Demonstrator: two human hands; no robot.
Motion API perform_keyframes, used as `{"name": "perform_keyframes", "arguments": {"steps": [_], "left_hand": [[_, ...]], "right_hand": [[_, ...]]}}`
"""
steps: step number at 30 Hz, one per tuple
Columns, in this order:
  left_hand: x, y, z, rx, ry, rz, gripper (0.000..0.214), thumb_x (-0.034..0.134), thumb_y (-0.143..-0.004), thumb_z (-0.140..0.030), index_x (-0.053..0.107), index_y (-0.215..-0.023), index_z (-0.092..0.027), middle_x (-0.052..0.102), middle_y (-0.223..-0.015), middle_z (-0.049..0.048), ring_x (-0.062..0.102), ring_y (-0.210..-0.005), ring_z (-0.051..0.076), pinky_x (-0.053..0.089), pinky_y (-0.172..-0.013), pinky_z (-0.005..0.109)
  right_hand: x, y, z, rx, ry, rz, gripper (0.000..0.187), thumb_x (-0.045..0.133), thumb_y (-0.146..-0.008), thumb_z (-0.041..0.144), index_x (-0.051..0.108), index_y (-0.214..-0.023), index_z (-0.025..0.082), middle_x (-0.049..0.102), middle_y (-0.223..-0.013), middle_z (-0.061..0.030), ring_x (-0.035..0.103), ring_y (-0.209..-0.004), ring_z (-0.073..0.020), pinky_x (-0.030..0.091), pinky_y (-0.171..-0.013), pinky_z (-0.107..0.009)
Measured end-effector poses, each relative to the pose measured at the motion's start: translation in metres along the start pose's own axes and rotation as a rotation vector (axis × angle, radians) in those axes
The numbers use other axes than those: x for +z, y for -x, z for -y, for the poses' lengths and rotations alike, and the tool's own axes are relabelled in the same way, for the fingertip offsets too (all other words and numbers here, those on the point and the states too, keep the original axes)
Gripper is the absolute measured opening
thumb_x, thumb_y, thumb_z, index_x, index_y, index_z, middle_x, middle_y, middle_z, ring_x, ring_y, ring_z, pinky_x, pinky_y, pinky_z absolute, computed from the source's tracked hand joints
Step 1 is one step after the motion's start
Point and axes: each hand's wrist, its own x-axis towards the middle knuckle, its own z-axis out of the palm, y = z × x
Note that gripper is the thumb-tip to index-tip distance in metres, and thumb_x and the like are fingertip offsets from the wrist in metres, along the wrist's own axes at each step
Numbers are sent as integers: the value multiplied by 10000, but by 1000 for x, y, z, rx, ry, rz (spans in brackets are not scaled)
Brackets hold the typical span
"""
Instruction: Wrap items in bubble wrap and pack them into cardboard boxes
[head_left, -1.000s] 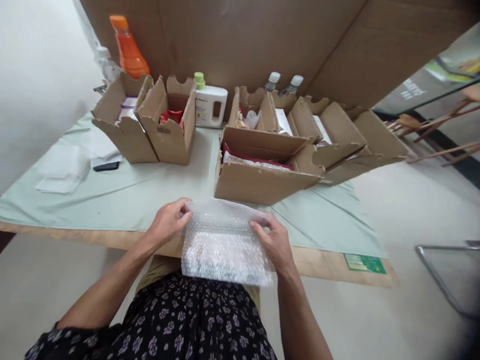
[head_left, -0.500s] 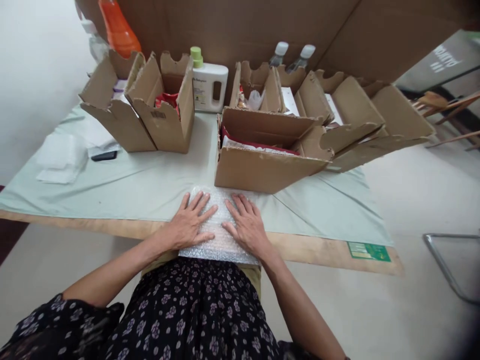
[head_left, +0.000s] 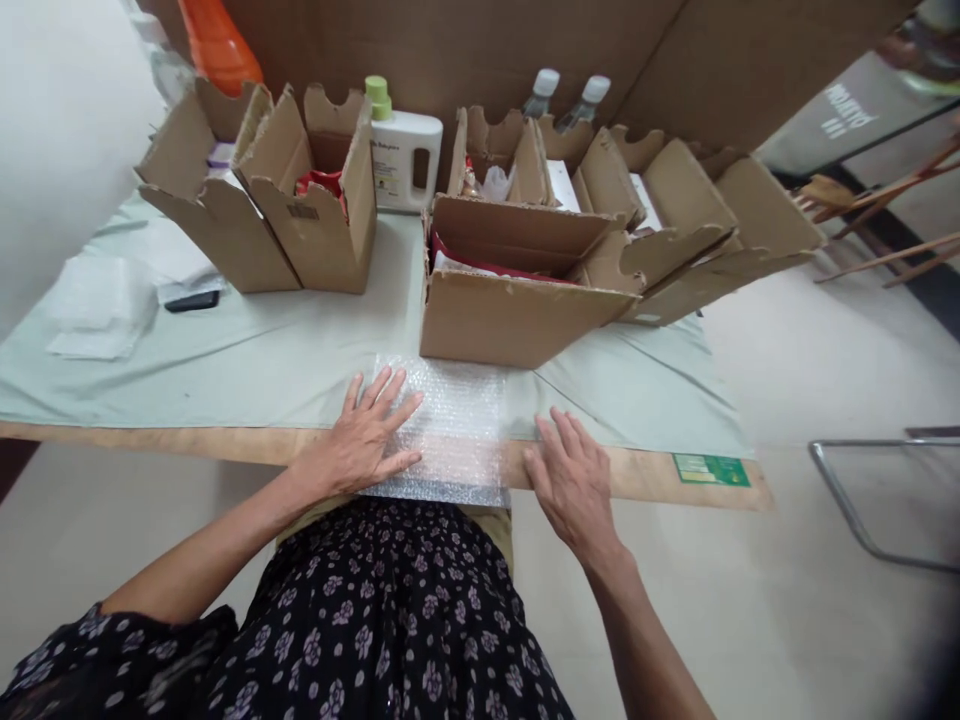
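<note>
A sheet of clear bubble wrap (head_left: 457,430) lies flat at the table's front edge, its near end reaching over the edge towards my lap. My left hand (head_left: 367,430) rests on the left side of the wrap, palm down with the fingers spread. To the right of the wrap and apart from it is my right hand (head_left: 571,470), over the front edge of the table. Its fingers are stretched out and it holds nothing. Just behind the wrap stands a long cardboard box (head_left: 517,318) with a dark red item and white material inside.
Two cardboard bins (head_left: 334,245) stand at left, several more at right. Between them is a white jug (head_left: 409,160) with a green cap. Folded white sheets (head_left: 105,305) and a black object (head_left: 192,301) lie left. A metal frame (head_left: 840,500) stands right of the table.
My right hand has lifted off the bubble wrap and moved right, past its edge. My left hand stays on the wrap. The whole view has shifted slightly.
</note>
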Motion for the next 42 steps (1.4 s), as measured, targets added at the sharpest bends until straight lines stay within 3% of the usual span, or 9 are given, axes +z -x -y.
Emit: {"name": "perform_keyframes", "arguments": {"steps": [6, 9, 14, 19, 24, 29, 32, 37, 42], "left_hand": [[12, -8, -8, 89, -60, 87, 743, 589, -950, -630, 426, -1556, -233, 332, -1690, 177, 245, -1582, 408, 110, -1266, 658], [17, -8, -2, 89, -81, 104, 734, 598, -943, -627, 440, -1549, -242, 340, -1691, 160, 238, -1586, 398, 88, -1272, 640], [6, -3, -7, 79, -30, 61, 745, 617, -932, -628, 414, -1554, -272, 290, -1714, 143, 190, -1599, 403, 78, -1269, 662], [-10, 2, -22, 192, -46, 28, 694, 552, -998, -541, 363, -1593, -237, 271, -1718, 161, 179, -1612, 351, 83, -1293, 613], [-13, 37, 15, 353, -55, 252, 660, 569, -1001, -489, 357, -1603, -320, 361, -1692, 82, 264, -1591, 325, 129, -1298, 587], [-33, 90, 37, 271, -89, 72, 819, 651, -947, -495, 271, -1643, -290, 268, -1722, 134, 261, -1585, 371, 159, -1297, 590], [-34, 101, 33, 299, -82, -13, 865, 698, -925, -439, 264, -1643, -225, 269, -1711, 190, 259, -1581, 391, 182, -1291, 601], [-22, 95, 35, 252, -116, 21, 699, 694, -918, -239, 433, -1561, -164, 438, -1624, 214, 367, -1531, 403, 228, -1265, 633], [-40, 85, 30, 42, 170, -137, 370, 517, -958, -114, 698, -1262, -223, 778, -1218, 72, 704, -1192, 256, 464, -1145, 509]], "right_hand": [[25, -28, 62, -330, -85, 180, 515, 481, -1049, 454, 532, -1508, 224, 470, -1626, -117, 406, -1509, -313, 343, -1200, -508], [26, -3, 33, -283, -63, 182, 490, 495, -1044, 457, 580, -1468, 226, 496, -1609, -111, 437, -1489, -318, 329, -1205, -513], [-10, 47, -20, -89, -20, 57, 528, 494, -1044, 417, 493, -1543, 243, 557, -1552, -139, 505, -1435, -341, 401, -1126, -527], [-5, 6, 31, -213, -105, 99, 506, 467, -1056, 417, 516, -1525, 232, 448, -1640, -118, 420, -1503, -328, 391, -1164, -518], [18, -20, 43, -443, -125, 296, 490, 478, -1055, 430, 548, -1499, 236, 465, -1632, -107, 423, -1507, -291, 361, -1203, -512], [-9, 19, 2, -381, -120, 183, 588, 525, -1023, 503, 494, -1528, 202, 456, -1629, -154, 432, -1499, -320, 347, -1204, -537], [-17, 34, 4, -400, -122, 163, 717, 644, -959, 474, 419, -1578, 190, 440, -1632, -186, 444, -1486, -349, 378, -1177, -551], [6, 14, 40, -503, -186, 230, 656, 673, -862, 127, 533, -1499, 196, 464, -1621, -165, 433, -1500, -336, 381, -1186, -552], [5, -7, 47, -379, -546, 78, 374, 494, -957, 73, 717, -1207, 238, 788, -1204, -55, 721, -1135, -227, 554, -965, -420]]}}
